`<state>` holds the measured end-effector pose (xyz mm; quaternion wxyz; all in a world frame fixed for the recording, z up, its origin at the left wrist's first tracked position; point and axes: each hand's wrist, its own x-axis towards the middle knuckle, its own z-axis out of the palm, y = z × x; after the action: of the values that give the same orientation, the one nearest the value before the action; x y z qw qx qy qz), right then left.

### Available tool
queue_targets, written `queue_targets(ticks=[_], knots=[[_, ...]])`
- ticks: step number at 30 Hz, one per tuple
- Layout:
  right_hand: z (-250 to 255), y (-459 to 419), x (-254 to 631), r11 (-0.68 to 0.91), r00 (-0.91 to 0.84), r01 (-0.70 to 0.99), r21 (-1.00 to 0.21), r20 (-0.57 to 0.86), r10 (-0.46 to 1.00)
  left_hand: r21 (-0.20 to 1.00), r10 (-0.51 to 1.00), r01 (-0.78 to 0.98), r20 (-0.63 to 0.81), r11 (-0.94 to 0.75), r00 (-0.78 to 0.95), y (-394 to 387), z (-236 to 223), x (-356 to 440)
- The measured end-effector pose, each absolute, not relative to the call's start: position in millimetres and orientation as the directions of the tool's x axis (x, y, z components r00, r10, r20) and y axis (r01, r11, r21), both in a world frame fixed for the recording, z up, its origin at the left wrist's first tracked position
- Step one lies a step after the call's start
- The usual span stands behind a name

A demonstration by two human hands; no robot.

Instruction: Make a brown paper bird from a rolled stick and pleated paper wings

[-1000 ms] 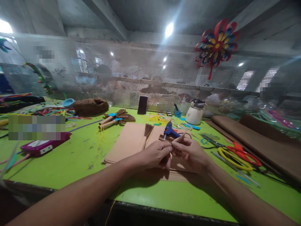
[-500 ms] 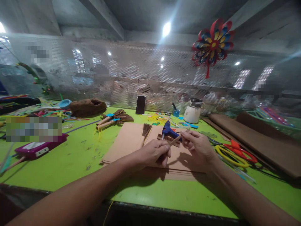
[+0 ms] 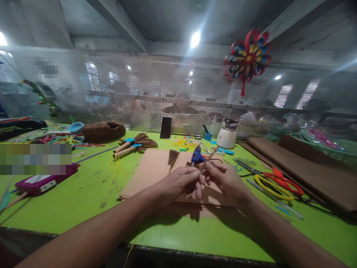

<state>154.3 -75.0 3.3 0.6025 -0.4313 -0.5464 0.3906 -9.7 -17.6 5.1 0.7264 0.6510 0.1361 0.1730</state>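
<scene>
My left hand pinches the lower end of a thin brown strip between thumb and fingers. My right hand has its closed fingertips on the same strip, close to my left hand. The strip's free end slants up to the right. Just behind the hands lies a blue glue gun, partly covered by them. Beneath are stacked tan cardboard sheets. On these, left of the glue gun, rests a brown fringed bundle, its lower part hidden by my left hand.
Scissors with red handles and a yellow ring lie at the right, before a folded brown sheet. A white jug and a phone stand behind. Leftward are brown-handled fringed pieces and a purple power strip.
My hands have come closer together, the right one moving left and down. The strip now points more steeply upward. The view has shifted slightly.
</scene>
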Motion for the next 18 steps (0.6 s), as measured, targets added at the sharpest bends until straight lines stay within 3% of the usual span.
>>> queue_targets(ticks=[3,6,9,14,18], knots=[[2.0,-80.0,147.2,0.391,0.036,0.191,-0.9,0.405,0.914,0.97,0.311,-0.068,-0.008,0.234,0.95,-18.7,3.9,-10.5],[2.9,-82.2,146.6,0.393,0.061,0.213,-0.894,0.414,0.908,0.962,0.265,-0.053,-0.021,0.269,0.964,-18.5,1.3,-10.1],[5.1,-82.5,146.6,0.381,0.086,0.213,-0.899,0.406,0.91,0.964,0.294,-0.069,-0.01,0.257,0.956,-17.7,-1.2,-8.7],[6.3,-81.3,146.6,0.403,0.124,0.251,-0.88,0.442,0.888,0.995,0.406,-0.079,0.048,0.06,0.912,-20.8,1.4,-6.8],[2.0,-79.9,147.4,0.362,0.162,0.209,-0.908,0.397,0.903,0.987,0.446,-0.105,0.04,0.122,0.894,-24.2,2.2,-4.7]])
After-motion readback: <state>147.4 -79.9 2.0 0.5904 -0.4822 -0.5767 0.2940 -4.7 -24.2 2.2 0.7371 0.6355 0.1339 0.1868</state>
